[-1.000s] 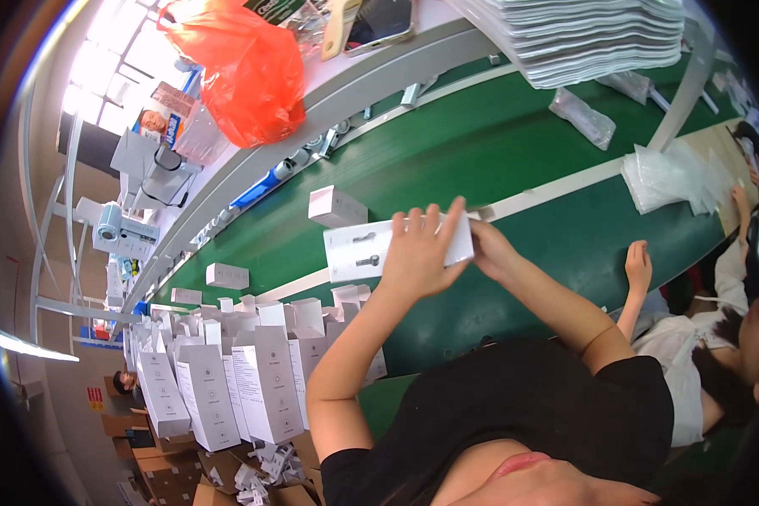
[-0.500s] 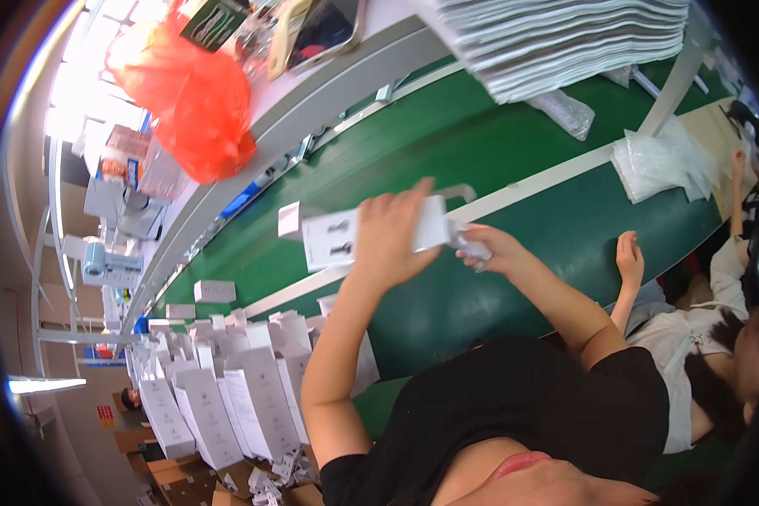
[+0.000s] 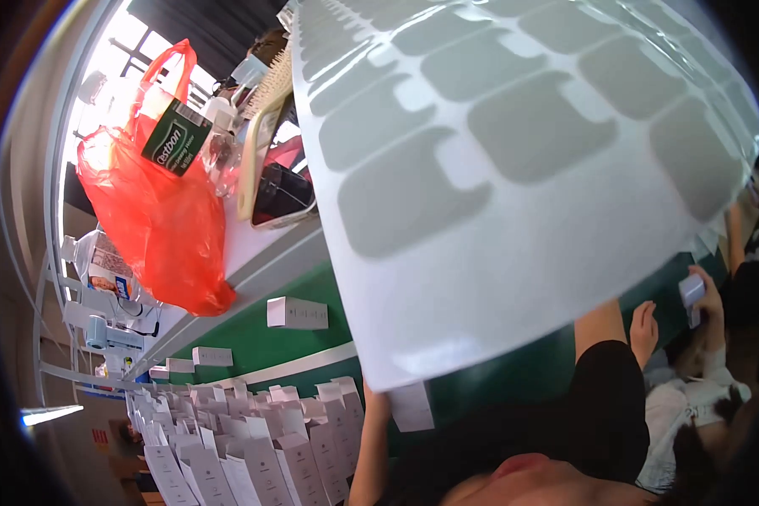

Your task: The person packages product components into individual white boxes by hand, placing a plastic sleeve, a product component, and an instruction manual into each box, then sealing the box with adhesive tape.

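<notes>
A big glossy white sheet (image 3: 514,278) with rows of grey rounded cut-out shapes spreads across the upper and middle view and covers my hands. Below its lower left edge my left forearm (image 3: 369,460) comes up, and the fingers are hidden behind the sheet. A white box (image 3: 413,406) pokes out right beside that wrist; whether my left hand holds it, I cannot tell. Of my right side only part of the upper arm (image 3: 599,329) shows under the sheet's edge, its hand out of sight.
Many upright white boxes (image 3: 287,460) with flaps up crowd the lower left. Single boxes, one of them (image 3: 297,313) nearest, lie on the green belt (image 3: 249,333). A red plastic bag (image 3: 160,219) hangs at the shelf edge. At right, a co-worker's hand (image 3: 710,299) holds a small white thing.
The view has shifted closer to the shelf, and the sheet now blocks the middle. My left hand on a white box and my right hand with a clear-wrapped piece were visible before.
</notes>
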The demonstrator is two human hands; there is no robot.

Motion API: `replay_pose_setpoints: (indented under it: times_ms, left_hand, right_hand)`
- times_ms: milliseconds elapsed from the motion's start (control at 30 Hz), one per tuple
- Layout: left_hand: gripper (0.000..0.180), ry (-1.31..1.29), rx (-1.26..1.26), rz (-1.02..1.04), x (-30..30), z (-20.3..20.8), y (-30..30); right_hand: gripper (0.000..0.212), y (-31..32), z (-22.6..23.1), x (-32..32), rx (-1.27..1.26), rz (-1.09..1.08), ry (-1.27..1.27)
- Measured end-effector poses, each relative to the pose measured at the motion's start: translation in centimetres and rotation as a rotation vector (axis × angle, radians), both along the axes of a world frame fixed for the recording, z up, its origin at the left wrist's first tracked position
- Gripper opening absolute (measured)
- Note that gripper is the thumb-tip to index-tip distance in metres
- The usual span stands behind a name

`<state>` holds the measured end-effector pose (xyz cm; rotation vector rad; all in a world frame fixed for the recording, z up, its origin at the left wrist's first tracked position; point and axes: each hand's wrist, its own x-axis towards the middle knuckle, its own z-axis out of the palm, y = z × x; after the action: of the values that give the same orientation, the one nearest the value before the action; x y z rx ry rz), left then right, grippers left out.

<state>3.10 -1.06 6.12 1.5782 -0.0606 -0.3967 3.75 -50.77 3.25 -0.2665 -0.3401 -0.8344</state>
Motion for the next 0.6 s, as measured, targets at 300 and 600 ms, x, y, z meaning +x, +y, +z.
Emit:
replay_pose_setpoints:
  times_ms: [300, 600]
  left_hand:
    - [0.064, -0.134, 0.110, -0.028, 0.0, 3.0, -4.3]
    - [0.052, -0.530, 0.325, -0.050, 0.0, 2.0, -3.4]
  right_hand:
    - [0.050, 7.2, 4.6, -1.8, -0.172, 0.238, 0.600]
    - [0.048, 21.7, 18.6, -4.2, -2.256, -0.248, 0.316]
